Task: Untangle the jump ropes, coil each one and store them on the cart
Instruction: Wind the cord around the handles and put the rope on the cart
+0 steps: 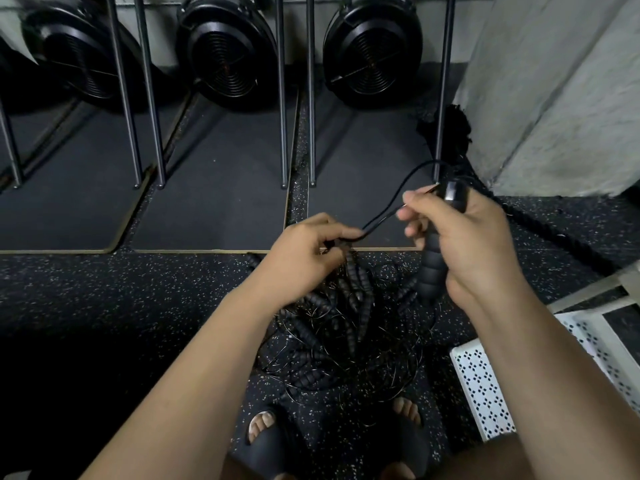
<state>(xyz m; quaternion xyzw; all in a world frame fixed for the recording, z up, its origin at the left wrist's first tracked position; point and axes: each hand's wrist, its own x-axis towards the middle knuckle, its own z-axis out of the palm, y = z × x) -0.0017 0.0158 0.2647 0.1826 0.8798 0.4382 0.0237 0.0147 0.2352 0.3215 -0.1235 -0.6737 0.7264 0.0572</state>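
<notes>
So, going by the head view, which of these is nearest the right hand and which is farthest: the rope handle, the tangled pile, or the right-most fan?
1. The rope handle, gripped in the right hand itself.
2. The tangled pile, on the floor below and a little to the left.
3. The right-most fan, far back against the wall.

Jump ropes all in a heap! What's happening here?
A person stands over a tangled pile of jump ropes on the speckled floor. Their right hand grips one ribbed black handle, and their left hand pinches the thin cord running from it. The white perforated cart stands at the right; no rope shows on its visible part.
</notes>
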